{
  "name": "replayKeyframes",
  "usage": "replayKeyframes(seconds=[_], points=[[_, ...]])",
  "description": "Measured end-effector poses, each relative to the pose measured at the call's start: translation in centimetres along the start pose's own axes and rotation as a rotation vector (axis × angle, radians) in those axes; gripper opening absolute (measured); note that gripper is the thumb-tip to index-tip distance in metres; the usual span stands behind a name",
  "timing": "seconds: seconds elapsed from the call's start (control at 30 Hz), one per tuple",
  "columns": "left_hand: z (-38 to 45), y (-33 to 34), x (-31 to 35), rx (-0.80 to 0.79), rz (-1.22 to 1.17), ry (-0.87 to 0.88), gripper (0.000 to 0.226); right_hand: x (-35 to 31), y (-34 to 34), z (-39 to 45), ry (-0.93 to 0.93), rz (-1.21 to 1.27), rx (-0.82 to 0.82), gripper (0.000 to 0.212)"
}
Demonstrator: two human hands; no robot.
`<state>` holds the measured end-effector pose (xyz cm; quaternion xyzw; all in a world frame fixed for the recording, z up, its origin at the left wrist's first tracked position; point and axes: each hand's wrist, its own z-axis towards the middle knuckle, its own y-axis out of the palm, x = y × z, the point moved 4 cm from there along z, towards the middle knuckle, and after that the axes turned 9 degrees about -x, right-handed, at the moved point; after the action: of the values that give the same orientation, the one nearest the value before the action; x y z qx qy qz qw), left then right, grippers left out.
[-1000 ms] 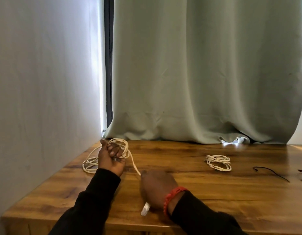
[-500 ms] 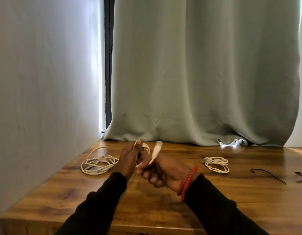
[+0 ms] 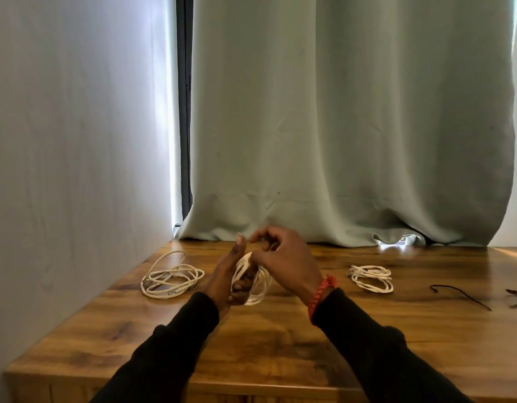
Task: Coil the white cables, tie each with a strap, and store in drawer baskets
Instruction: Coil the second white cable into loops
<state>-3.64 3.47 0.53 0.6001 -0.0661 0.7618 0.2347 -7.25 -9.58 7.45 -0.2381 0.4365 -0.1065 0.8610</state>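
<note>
I see my left hand (image 3: 225,274) gripping the white coil (image 3: 252,282), loops standing upright above the surface (image 3: 280,344). My right hand (image 3: 283,257) pinches its top. Farther left of the coil lies a loose cable (image 3: 171,279); right, a coiled one (image 3: 372,278).

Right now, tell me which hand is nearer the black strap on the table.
Right. The right hand works at the coil being wound, with the black strap off to its right; the left hand sits farther away, beyond the coil.
</note>
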Motion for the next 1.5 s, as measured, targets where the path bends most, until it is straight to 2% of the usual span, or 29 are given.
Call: replayKeyframes(seconds=[0.07, 0.13, 0.17, 0.27, 0.37, 0.47, 0.6, 0.7, 0.87, 1.03, 1.1, 1.2, 1.33, 1.5], points=[[-0.2, -0.1, -0.1, -0.004, -0.088, 0.0, 0.057, 0.5, 0.5, 0.4, -0.083, -0.179, -0.11, 0.031], [-0.4, 0.0, 0.3, -0.043, -0.161, 0.052, 0.053, 1.9, 1.4, 0.6, -0.09, -0.25, -0.248, 0.048], [-0.4, 0.1, 0.5, -0.063, -0.196, 0.084, 0.052, 2.6, 1.7, 0.7, -0.094, -0.197, -0.291, 0.053], [-0.5, -0.1, 0.9, -0.041, -0.293, 0.136, 0.048, 3.3, 2.7, 0.2, -0.101, 0.16, -0.349, 0.042], [-0.3, -0.6, 1.1, 0.039, -0.351, 0.166, 0.026, 3.0, 3.7, 0.2, -0.183, 0.076, -0.206, 0.032], [0.0, -0.8, 1.3, 0.117, -0.308, 0.189, 0.023, 2.9, 4.7, 0.5, -0.19, 0.038, -0.033, 0.026], [0.4, -0.5, 1.1, 0.185, -0.137, 0.22, 0.032, 4.2, 5.1, 1.0, -0.128, -0.016, 0.161, 0.032], [0.5, -0.1, 1.0, 0.204, -0.057, 0.247, 0.035, 4.8, 5.0, 0.9, -0.12, -0.092, 0.225, 0.04], [0.4, 0.4, 1.3, 0.23, -0.009, 0.264, 0.042, 5.1, 5.0, 0.9, -0.151, -0.148, 0.313, 0.033], [0.5, 0.5, 1.3, 0.273, 0.1, 0.304, 0.046, 5.8, 5.1, 1.2, -0.071, 0.071, 0.358, 0.029], [0.6, 0.2, 1.5, 0.319, 0.14, 0.331, 0.045, 5.6, 5.3, 0.9, -0.084, 0.072, 0.376, 0.029], [0.8, -0.4, 1.3, 0.397, 0.114, 0.308, 0.044, 5.2, 5.3, 0.7, -0.136, -0.071, 0.351, 0.028], [1.4, -0.9, 0.9, 0.429, 0.094, 0.218, 0.04, 5.1, 4.6, 0.7, -0.163, -0.386, 0.249, 0.028], [2.3, -0.9, 0.7, 0.39, 0.112, 0.191, 0.04, 5.8, 4.1, 1.1, -0.17, -0.382, 0.103, 0.035]])
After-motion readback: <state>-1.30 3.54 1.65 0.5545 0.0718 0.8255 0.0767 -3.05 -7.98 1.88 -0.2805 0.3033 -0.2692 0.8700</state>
